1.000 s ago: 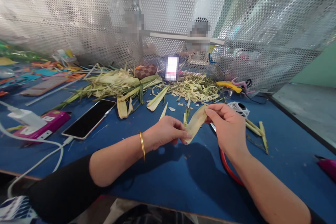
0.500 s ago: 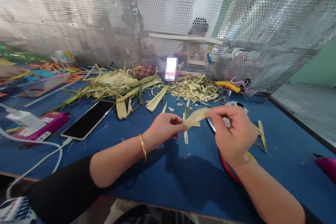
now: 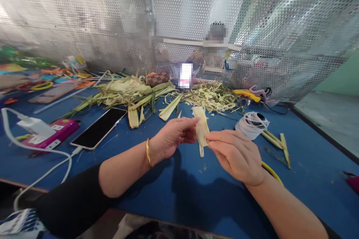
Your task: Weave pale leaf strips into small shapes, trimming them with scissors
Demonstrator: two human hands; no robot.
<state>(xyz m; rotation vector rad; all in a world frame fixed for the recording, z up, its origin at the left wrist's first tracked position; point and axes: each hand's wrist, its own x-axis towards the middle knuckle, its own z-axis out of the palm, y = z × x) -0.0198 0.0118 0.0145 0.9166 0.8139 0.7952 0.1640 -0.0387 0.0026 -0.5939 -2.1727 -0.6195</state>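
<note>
A pale, flat piece of corn husk [image 3: 201, 129] is held up between both hands above the blue table. My left hand [image 3: 179, 134], a gold bangle on its wrist, pinches the husk's left edge between thumb and fingers. On the other side, my right hand [image 3: 238, 155] grips its lower right edge with thumb and fingertips. Just behind my right hand stands a spool of white cord [image 3: 250, 126]. Part of a yellow ring [image 3: 272, 172] shows beneath my right wrist.
A heap of corn husks [image 3: 123, 91] and a pile of husk scraps [image 3: 211, 97] lie at the back. On the left are a phone [image 3: 99, 127] and a purple power strip [image 3: 60, 134] with white cables. A perforated metal screen [image 3: 179, 3] closes off the back; a person sits behind it.
The husk has turned from nearly level to upright. My right hand has come down and left, closer to my left hand, uncovering the white cord spool.
</note>
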